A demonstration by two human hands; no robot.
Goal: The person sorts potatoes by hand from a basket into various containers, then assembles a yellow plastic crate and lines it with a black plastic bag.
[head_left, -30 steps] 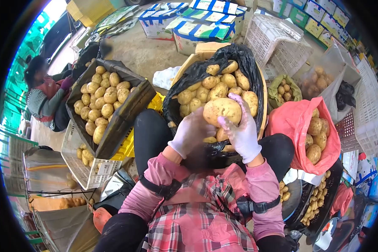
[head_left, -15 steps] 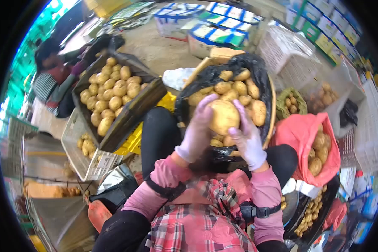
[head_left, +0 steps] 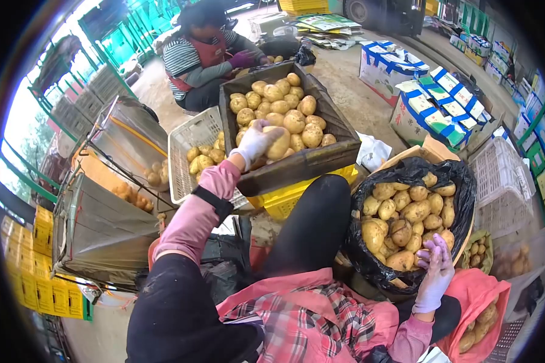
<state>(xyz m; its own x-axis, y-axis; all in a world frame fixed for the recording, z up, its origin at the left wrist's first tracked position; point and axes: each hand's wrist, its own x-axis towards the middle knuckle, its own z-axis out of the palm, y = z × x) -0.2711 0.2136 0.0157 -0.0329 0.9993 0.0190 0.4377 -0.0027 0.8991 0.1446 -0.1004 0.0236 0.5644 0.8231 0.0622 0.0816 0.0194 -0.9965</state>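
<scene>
Gripping a large potato (head_left: pixel 278 145), the gloved left hand (head_left: pixel 253 144) was over the near left part of a dark wooden crate (head_left: pixel 309 167), with the arm stretched well out from the body. Its fingers were closed around the upper and left side of that potato, which was just above, or against, the smaller potatoes (head_left: pixel 293 121) heaped in the crate; whether it touched them could not be told. The crate sat tilted on a yellow crate (head_left: pixel 280 209), and a white plastic basket (head_left: pixel 178 157) with more potatoes stood close by on its left.

The gloved right hand (head_left: pixel 436 272) was at the near right edge of a box (head_left: pixel 439 150) lined with a black plastic bag (head_left: pixel 363 266). Its fingers were loosely bent and spread apart, free of any grasp, beside the potatoes in the bag; contact with them was unclear. A pink bag (head_left: pixel 459 293) of potatoes lay just beyond that hand, to the right.

Behind the wooden crate, another person (head_left: pixel 191 63) sat low, wearing a purple glove (head_left: pixel 241 58). Boxes strapped with blue tape (head_left: pixel 390 68) stood on the floor farther off.
</scene>
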